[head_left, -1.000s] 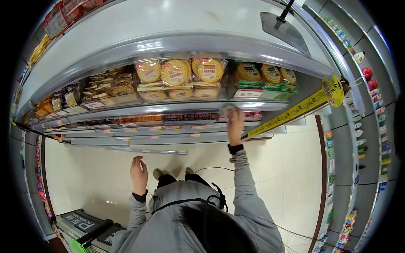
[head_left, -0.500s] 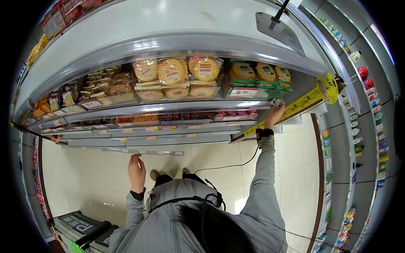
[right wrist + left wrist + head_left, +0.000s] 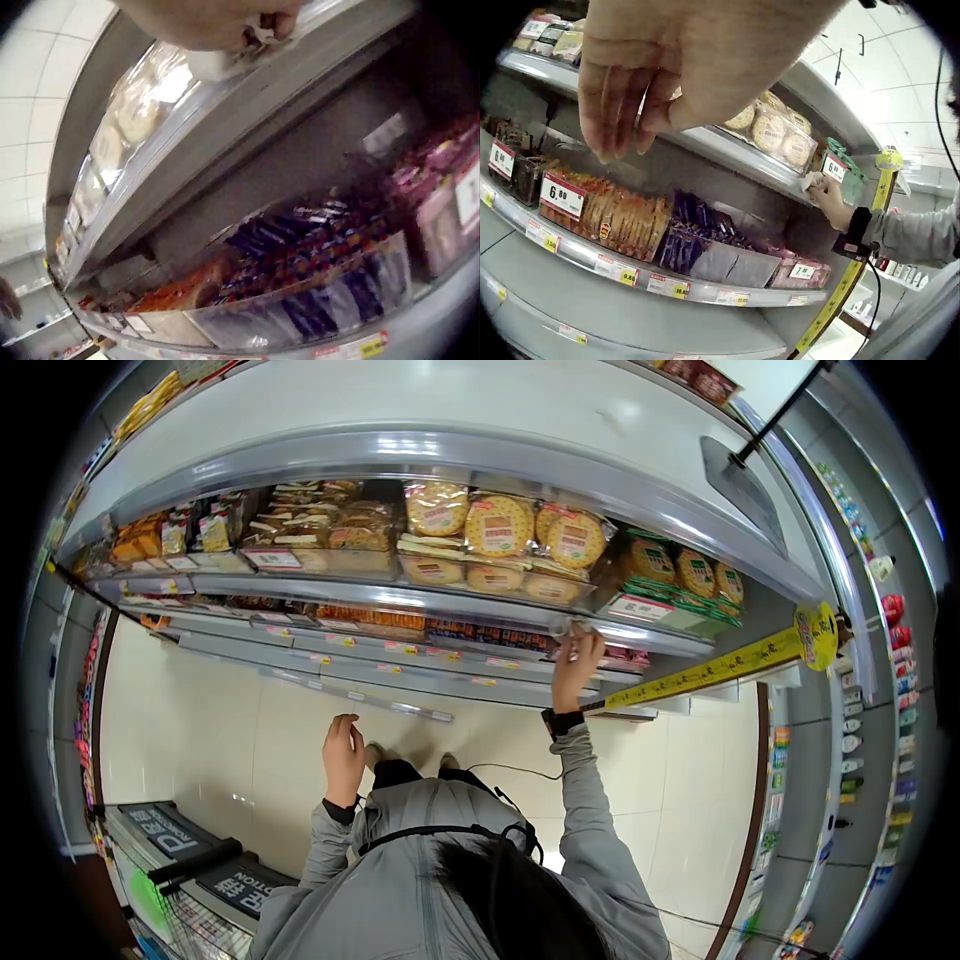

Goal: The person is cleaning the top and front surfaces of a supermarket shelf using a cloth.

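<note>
My right hand [image 3: 578,665] pinches a crumpled white cloth [image 3: 811,180] against the clear front edge [image 3: 470,610] of the biscuit shelf. In the right wrist view the cloth [image 3: 217,66] shows under the fingers, along that edge. Packs of round biscuits [image 3: 500,526] stand just above, with green-wrapped packs [image 3: 655,565] to their right. My left hand [image 3: 343,760] hangs in front of the lower shelves with loosely bent fingers and holds nothing. The left wrist view shows that hand [image 3: 652,82] large, before the shelves.
Below lie bins of orange-wrapped snacks [image 3: 607,214], purple packs [image 3: 697,232] and pink packs [image 3: 802,274]. A yellow strip [image 3: 710,668] lines the shelf's right end. A trolley [image 3: 205,860] stands at lower left. A cable [image 3: 515,768] trails across the floor.
My right hand slid the cloth right along the shelf edge to its end, then came back left. The head view has shifted and tilted; my left hand stays low beside my body.
</note>
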The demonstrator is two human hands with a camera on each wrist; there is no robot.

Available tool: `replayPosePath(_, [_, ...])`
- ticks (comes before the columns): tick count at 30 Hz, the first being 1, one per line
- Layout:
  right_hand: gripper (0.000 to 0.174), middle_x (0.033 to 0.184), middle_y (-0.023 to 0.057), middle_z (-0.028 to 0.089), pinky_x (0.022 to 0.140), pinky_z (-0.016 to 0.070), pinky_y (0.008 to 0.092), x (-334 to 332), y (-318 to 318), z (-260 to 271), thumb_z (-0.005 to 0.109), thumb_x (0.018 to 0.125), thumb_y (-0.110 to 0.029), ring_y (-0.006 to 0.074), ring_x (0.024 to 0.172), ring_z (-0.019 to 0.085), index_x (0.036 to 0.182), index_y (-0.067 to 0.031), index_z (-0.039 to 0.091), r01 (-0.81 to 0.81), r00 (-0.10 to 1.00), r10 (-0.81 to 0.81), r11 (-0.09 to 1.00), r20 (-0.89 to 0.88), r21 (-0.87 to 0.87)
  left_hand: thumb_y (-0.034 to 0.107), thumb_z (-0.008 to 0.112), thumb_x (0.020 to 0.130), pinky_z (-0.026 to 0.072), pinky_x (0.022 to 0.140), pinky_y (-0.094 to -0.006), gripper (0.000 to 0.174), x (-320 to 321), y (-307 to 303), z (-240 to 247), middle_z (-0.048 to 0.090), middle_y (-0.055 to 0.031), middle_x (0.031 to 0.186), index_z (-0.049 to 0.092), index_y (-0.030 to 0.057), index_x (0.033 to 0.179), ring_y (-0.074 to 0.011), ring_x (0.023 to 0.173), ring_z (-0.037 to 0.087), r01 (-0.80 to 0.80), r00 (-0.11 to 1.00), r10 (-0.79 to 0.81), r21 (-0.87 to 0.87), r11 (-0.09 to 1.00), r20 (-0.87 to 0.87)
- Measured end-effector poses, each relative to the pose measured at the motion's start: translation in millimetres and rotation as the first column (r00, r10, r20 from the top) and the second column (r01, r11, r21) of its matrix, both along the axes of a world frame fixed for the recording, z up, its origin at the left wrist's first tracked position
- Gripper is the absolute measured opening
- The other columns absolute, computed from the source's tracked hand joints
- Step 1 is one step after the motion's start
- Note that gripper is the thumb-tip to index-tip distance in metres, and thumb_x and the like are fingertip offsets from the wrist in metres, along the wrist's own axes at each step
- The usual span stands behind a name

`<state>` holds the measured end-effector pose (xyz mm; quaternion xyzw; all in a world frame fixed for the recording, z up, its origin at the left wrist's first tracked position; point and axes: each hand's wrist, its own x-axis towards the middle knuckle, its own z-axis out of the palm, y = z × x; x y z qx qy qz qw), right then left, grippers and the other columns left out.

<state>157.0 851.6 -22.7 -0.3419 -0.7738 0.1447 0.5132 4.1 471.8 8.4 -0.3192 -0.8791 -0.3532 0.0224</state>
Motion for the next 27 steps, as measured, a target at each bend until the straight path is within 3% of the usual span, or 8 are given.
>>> replayPosePath(5, [0.031, 0.112, 0.0174, 0.051, 0.085, 0.0421, 0.0438, -67, -59, 12, 0.064, 0.079, 0.002, 0.0374, 0.101, 0.049, 0.108, -0.0027, 0.056, -0.199, 0.978, 0.198, 0.980, 0.066, 0.020, -0.003, 0.050, 0.085, 0.0480, 0.076, -0.0426, 0.018, -1, -31, 3, 0.059, -0.0185, 0.099, 0.057, -0.0019, 0.102, -0.0387, 0.087, 0.059, -0.086, 0.996, 0.086, -0.020, 0.996, 0.000])
replayPosePath(17, [0.036, 0.114, 0.0164, 0.051, 0.084, 0.0445, 0.0444, -199, -157, 22, 0.063, 0.073, 0.005, 0.0370, 0.100, 0.050, 0.107, -0.0008, 0.054, -0.506, 0.853, 0.485, 0.860, 0.195, 0.074, -0.004, 0.049, 0.086, 0.0480, 0.076, -0.0417, 0.016, -32, -95, 1, 0.060, -0.0192, 0.097, 0.057, -0.0033, 0.101, -0.0390, 0.088, 0.059, -0.268, 0.963, 0.268, 0.035, 0.963, 0.030])
replayPosePath(24, [0.040, 0.119, 0.0163, 0.052, 0.092, 0.0440, 0.0423, -217, -177, 17, 0.060, 0.078, 0.000, 0.0353, 0.108, 0.051, 0.118, -0.0011, 0.057, -0.440, 0.878, 0.419, 0.897, 0.230, 0.046, -0.002, 0.049, 0.088, 0.0479, 0.075, -0.0413, 0.017, -77, -152, 8, 0.060, -0.0185, 0.099, 0.058, -0.0017, 0.102, -0.0383, 0.090, 0.059, -0.350, 0.937, 0.349, 0.032, 0.936, 0.019])
replayPosePath(27, [0.043, 0.120, 0.0164, 0.051, 0.094, 0.0418, 0.0417, -212, -181, 14, 0.058, 0.078, 0.003, 0.0345, 0.111, 0.050, 0.121, -0.0039, 0.057, -0.318, 0.931, 0.315, 0.948, 0.185, -0.018, -0.001, 0.049, 0.089, 0.0475, 0.075, -0.0410, 0.016, -105, -194, 4, 0.060, -0.0179, 0.100, 0.058, -0.0008, 0.103, -0.0378, 0.090, 0.059, -0.399, 0.917, 0.398, 0.040, 0.916, 0.024])
